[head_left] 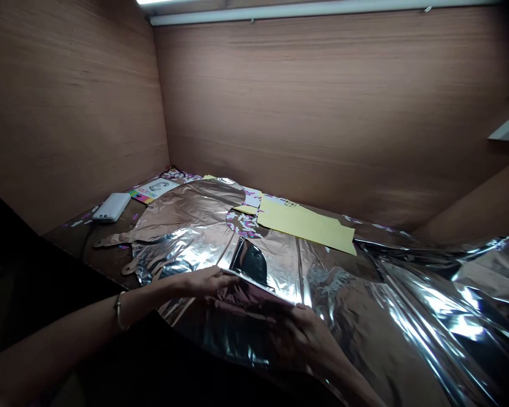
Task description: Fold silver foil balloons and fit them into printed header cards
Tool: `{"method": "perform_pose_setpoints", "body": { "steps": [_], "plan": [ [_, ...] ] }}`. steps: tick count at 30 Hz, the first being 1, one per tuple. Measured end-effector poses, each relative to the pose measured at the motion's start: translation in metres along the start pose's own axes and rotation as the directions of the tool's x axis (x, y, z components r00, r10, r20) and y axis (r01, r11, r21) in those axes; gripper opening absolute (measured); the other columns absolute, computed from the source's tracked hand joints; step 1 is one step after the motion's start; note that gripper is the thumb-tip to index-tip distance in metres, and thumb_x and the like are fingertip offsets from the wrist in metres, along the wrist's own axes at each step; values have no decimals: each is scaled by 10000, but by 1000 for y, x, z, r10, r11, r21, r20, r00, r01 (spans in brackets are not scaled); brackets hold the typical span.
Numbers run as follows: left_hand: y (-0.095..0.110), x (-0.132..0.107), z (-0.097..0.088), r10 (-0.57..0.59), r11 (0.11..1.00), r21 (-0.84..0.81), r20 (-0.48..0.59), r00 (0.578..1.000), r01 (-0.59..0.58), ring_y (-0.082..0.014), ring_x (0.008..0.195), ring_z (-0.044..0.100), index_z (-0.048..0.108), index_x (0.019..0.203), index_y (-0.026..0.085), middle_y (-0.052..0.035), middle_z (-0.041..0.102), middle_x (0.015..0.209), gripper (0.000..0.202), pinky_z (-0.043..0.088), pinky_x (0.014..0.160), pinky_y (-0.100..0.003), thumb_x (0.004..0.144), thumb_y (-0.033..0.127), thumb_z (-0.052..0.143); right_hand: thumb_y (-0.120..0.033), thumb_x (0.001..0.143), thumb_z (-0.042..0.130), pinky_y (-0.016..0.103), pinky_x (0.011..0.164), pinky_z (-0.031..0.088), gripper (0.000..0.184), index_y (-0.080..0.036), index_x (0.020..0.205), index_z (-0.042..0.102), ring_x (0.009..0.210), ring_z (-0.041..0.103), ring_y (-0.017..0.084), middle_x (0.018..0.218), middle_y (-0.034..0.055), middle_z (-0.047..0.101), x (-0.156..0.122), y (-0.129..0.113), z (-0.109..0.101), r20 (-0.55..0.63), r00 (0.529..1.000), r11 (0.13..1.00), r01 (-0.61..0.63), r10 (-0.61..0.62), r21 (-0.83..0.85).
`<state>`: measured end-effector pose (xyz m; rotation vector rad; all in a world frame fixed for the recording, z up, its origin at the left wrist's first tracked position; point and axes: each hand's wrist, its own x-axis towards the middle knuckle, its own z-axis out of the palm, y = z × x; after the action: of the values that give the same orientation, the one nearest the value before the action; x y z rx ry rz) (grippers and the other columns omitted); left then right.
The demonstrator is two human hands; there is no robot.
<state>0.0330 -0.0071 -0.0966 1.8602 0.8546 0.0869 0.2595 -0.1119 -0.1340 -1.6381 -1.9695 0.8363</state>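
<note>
A large flat foil balloon [186, 212], shiny and copper-silver, spreads across the table with small tabs at its left edge. My left hand [210, 281], with a bangle on the wrist, is closed on a folded edge of the foil near the front. Farther right, my right hand [303, 328] grips the same fold, its fingers partly hidden in shadow. Between the two hands the foil is lifted into a straight crease. Just behind it a curved cut-out or dark reflective patch [249, 261] shows; I cannot tell which.
Yellow paper [307, 225] lies behind the foil, near the wooden back wall [314, 113]. A white power bank [112, 207] and a printed card [152, 189] rest at the left. Small pink and white confetti pieces [244, 224] are scattered about. More crumpled foil [462, 305] covers the right side.
</note>
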Motion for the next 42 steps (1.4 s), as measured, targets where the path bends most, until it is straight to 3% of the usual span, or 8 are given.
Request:
{"method": "perform_pose_setpoints", "body": {
  "steps": [9,17,21,24,28,32,35,42],
  "plan": [
    [-7,50,1,-388,922,-118,-270,881,370,-88,375,326,432,537,161,49,346,407,422,262,403,-214,828,467,432,-402,800,409,250,546,308,258,-217,621,426,601,531,179,577,5,562,42,13,17,-248,911,944,-326,329,56],
    [10,42,6,-127,936,187,-610,782,298,-255,1030,515,509,1019,123,-139,578,1025,315,401,819,-329,868,392,447,-312,816,449,243,546,320,198,-202,653,473,603,551,166,595,8,590,44,15,18,-260,886,922,-386,383,43],
    [10,41,31,402,671,734,-238,884,-108,-293,1265,316,477,1176,159,-152,439,1303,430,207,1027,-493,875,460,417,-300,836,432,232,528,337,204,-195,669,483,584,560,153,580,0,583,46,17,19,-262,890,923,-385,374,10],
    [-4,46,46,441,542,795,9,897,-275,-357,1325,150,322,1335,181,-174,304,1402,686,68,1000,-632,815,625,376,-310,844,435,234,527,355,219,-191,670,494,564,561,157,558,5,571,45,13,18,-259,897,923,-382,358,-46],
    [-20,52,50,412,605,731,50,910,-314,-375,1333,70,160,1405,194,-189,205,1440,836,25,978,-660,766,696,358,-246,817,464,335,681,407,163,-153,856,593,849,574,274,880,138,630,43,3,12,-333,909,908,-339,250,-244],
    [-20,52,49,413,634,696,62,909,-335,-377,1332,70,176,1401,213,-159,192,1451,839,-32,980,-655,751,701,385,-207,843,397,472,944,308,354,-118,1153,542,1144,412,322,1283,165,447,56,4,7,-299,949,891,-48,-100,-452],
    [-17,50,49,424,649,680,50,904,-342,-362,1329,103,224,1385,240,-129,254,1432,823,1,1001,-632,733,702,420,-235,851,407,393,980,316,335,-188,1148,554,1166,411,244,1293,94,450,79,18,7,-169,973,947,98,-155,-306],
    [-10,46,44,427,657,668,52,903,-350,-406,1322,61,163,1401,315,-119,83,1479,804,42,966,-666,740,684,434,-242,817,465,284,788,426,260,-152,1008,617,916,564,191,969,83,608,130,36,0,-173,985,983,-40,8,-182]
  ]
}}
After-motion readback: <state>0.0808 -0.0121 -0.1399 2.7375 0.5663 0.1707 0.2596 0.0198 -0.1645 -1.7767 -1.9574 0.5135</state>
